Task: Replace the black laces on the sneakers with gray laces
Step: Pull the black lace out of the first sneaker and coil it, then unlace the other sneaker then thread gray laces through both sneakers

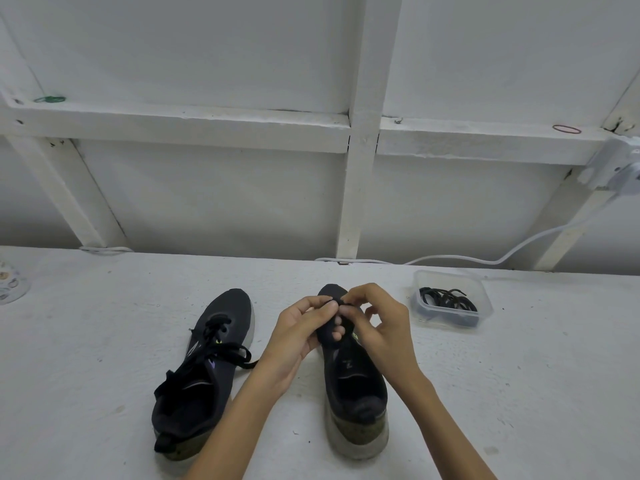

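Two black sneakers stand on the white table, toes pointing away from me. The left sneaker (pixel 204 372) still carries its black lace, loosely threaded with ends trailing to the right. Over the front of the right sneaker (pixel 356 386) both my hands work close together. My left hand (pixel 301 330) pinches dark material at the sneaker's lace area with thumb and fingers. My right hand (pixel 381 323) curls over the same spot from the right, fingertips pinching it too. What exactly sits between the fingers is hidden. A clear plastic container (pixel 479 296) at the right holds a bundle of dark laces (pixel 446 299).
A white wall with wooden beams rises behind the table. A white cable (pixel 485 259) runs along the table's back edge to a white device (pixel 620 171) at the upper right. A round patterned object (pixel 10 282) lies at the far left edge.
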Available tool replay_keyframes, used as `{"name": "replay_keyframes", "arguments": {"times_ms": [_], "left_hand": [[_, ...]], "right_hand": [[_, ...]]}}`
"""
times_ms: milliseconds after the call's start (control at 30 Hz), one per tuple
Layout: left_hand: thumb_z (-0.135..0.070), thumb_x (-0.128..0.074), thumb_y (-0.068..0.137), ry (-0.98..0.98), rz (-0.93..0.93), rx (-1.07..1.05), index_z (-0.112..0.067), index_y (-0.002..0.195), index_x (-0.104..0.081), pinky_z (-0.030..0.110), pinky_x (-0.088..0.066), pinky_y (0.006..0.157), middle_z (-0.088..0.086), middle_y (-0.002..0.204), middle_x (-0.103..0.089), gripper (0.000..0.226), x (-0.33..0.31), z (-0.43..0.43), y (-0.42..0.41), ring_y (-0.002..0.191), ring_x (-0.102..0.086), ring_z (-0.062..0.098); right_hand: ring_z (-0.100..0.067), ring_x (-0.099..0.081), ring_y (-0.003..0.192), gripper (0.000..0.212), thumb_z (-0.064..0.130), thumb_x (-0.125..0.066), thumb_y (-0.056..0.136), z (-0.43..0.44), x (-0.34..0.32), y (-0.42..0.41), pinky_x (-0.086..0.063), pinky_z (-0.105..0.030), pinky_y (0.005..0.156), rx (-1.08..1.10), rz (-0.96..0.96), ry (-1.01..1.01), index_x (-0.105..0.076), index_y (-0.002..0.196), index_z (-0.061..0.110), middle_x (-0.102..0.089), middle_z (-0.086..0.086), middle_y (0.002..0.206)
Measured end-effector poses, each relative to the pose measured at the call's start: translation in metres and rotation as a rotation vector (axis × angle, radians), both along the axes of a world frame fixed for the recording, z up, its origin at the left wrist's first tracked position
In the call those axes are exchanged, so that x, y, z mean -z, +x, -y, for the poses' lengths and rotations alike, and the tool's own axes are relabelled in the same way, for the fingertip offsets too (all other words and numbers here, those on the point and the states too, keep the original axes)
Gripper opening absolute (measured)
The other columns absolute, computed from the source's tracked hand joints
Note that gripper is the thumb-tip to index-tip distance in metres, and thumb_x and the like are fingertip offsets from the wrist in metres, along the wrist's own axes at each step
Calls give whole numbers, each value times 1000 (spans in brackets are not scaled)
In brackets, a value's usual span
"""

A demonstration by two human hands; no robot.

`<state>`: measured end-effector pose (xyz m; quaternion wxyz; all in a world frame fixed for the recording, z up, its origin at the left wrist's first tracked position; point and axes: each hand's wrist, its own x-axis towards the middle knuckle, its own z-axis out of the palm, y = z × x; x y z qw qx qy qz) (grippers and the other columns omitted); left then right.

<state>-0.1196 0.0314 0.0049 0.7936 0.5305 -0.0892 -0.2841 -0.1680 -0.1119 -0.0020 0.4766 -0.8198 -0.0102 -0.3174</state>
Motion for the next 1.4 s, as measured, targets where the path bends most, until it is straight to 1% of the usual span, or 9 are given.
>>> {"name": "replay_keyframes", "arguments": {"times_ms": [133, 333, 400, 533, 767, 967, 1133, 1267, 1400], "left_hand": [[-16, -65, 86, 35, 90, -15, -2, 113, -65, 25, -54, 71, 8, 80, -66, 31, 2, 2, -1, 70, -62, 18], [-15, -64, 89, 71, 141, -47, -1, 110, -67, 26, -52, 77, 7, 78, -65, 25, 6, 6, 2, 70, -59, 15], [-16, -64, 89, 70, 121, -57, -2, 111, -68, 28, -52, 79, 6, 78, -64, 26, 8, 9, 5, 71, -59, 15], [-16, -66, 88, 93, 111, -22, -6, 108, -70, 29, -55, 82, 8, 80, -67, 23, 9, 17, 5, 75, -63, 16], [-6, -70, 85, 267, 191, 128, -9, 100, -70, 25, -57, 74, 7, 84, -71, 15, 6, 67, 9, 79, -69, 16], [-8, -71, 85, 451, 269, 356, -5, 108, -65, 29, -61, 72, 13, 91, -67, 24, 10, 136, 12, 78, -69, 21], [-6, -68, 86, 607, 325, 494, -9, 99, -61, 31, -61, 74, 5, 91, -63, 15, 21, 191, -1, 83, -69, 24], [-16, -68, 86, 792, 521, 554, -11, 91, -69, 35, -56, 86, 7, 89, -67, 7, 41, 221, -7, 85, -69, 25], [-22, -64, 88, 946, 637, 584, -20, 75, -59, 31, -55, 78, 9, 83, -68, 14, 52, 232, -13, 70, -63, 22]], "right_hand": [[-13, -63, 78, 7, 14, -62, 85, 1, -2, 0, -51, -39, 68, -12, -60, 112, -61, 83, 21, -67, 12, 80], [-25, -65, 78, 7, 10, -60, 90, 3, -9, 5, -52, -44, 68, -98, -118, 504, -55, 87, 15, -71, -8, 92], [-24, -67, 80, 10, 5, -57, 94, 5, -7, 5, -54, -45, 67, -148, -191, 501, -52, 90, 11, -72, -6, 97], [-23, -65, 75, 10, 4, -65, 90, 18, -4, 1, -55, -50, 68, -110, -221, 443, -56, 87, 7, -67, -1, 81], [-21, -61, 66, 14, 3, -72, 84, 68, 1, -26, -50, -28, 57, 36, -254, 557, -61, 89, -5, -66, -11, 74], [-27, -49, 69, 7, 6, -71, 85, 128, 23, -56, -44, -27, 59, 184, -306, 715, -65, 88, 2, -64, -15, 77], [-24, -49, 66, 8, 4, -72, 84, 168, 43, -76, -44, -26, 57, 315, -361, 760, -64, 86, 2, -63, -13, 73], [-18, -60, 61, 10, 2, -73, 82, 185, 62, -81, -47, -23, 55, 435, -417, 731, -64, 81, 6, -67, -5, 66], [-17, -59, 60, 12, 6, -75, 81, 194, 84, -81, -43, -27, 53, 543, -467, 600, -65, 78, 11, -70, -6, 69]]}}
